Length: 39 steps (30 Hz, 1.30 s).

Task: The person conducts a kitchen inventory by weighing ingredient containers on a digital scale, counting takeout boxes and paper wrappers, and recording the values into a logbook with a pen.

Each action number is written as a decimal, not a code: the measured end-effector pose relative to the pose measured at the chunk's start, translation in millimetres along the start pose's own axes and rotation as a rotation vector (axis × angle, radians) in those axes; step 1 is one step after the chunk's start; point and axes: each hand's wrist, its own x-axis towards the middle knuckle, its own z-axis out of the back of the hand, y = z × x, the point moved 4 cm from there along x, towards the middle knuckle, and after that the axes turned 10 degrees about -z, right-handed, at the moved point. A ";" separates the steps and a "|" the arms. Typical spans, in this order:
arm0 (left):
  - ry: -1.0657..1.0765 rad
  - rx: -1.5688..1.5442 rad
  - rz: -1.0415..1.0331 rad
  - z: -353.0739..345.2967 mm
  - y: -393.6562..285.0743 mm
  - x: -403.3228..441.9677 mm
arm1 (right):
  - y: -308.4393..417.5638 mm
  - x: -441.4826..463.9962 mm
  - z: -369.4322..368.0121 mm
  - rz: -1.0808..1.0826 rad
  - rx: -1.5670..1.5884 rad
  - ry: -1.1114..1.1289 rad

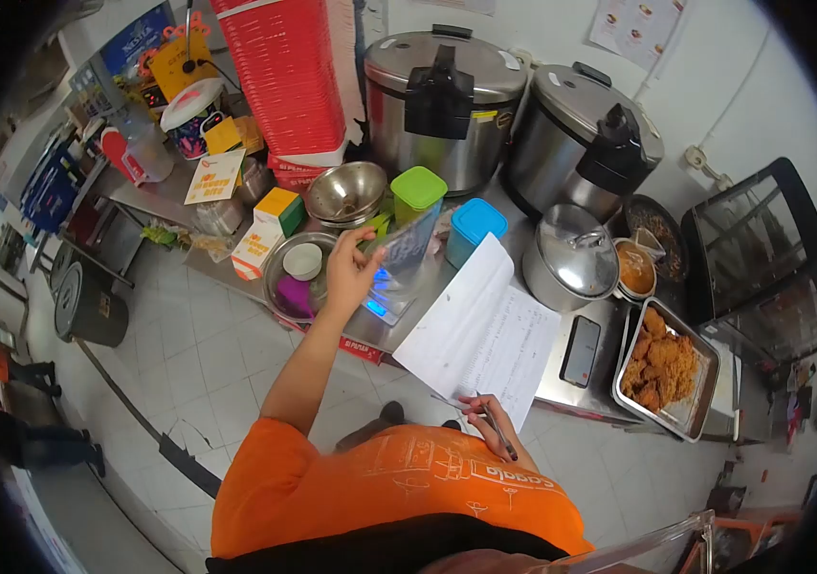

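My left hand (351, 268) is raised over the counter, its fingers closed on the edge of a clear plastic container (404, 249). Below that container a scale with a lit blue display (379, 301) rests near the counter's edge. A pen (496, 426) is in my right hand (493, 418), which is low in front of the orange shirt and also at the lower edge of the papers (495, 335). Handwriting covers the lower sheet, and the upper sheet is partly lifted. Green-lidded (418, 188) and blue-lidded (478, 221) containers stand just behind.
Two large cookers (447, 143) stand at the back, beside stacked red boxes (284, 77). Metal bowls (345, 191) are at left. On the right are a lidded pot (569, 258), a phone (581, 351) and a tray of fried food (667, 368). Another person (35, 445) is far left.
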 end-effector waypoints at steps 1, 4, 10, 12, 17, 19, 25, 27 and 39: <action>-0.057 -0.022 0.032 3.6 -1.5 -5.2 | -0.7 0.4 -0.7 -0.006 0.004 0.001; -0.171 -0.056 0.117 15.5 -2.8 -25.8 | 0.5 -1.0 -1.6 -0.033 0.023 -0.012; -0.414 -0.205 0.236 7.5 20.1 -100.3 | 5.1 6.9 -1.2 0.026 -0.023 -0.044; -0.315 -0.240 0.320 -2.5 9.0 -127.6 | 1.4 6.2 -1.8 0.025 -0.027 -0.066; -0.239 -0.484 0.647 -23.7 2.6 -165.6 | -6.1 14.1 4.6 -0.002 0.005 -0.180; -0.331 -0.629 0.812 -25.9 12.5 -171.3 | -5.8 16.6 6.8 0.031 0.020 -0.210; 0.001 -0.359 0.472 -15.9 -15.8 -112.3 | -8.4 18.8 3.0 0.038 0.036 -0.210; 0.146 0.220 0.116 -5.3 -16.1 -93.4 | -7.8 17.6 2.8 0.023 0.030 -0.208; 0.233 0.105 0.414 5.8 52.7 -41.2 | -11.8 10.6 11.0 0.010 0.028 -0.239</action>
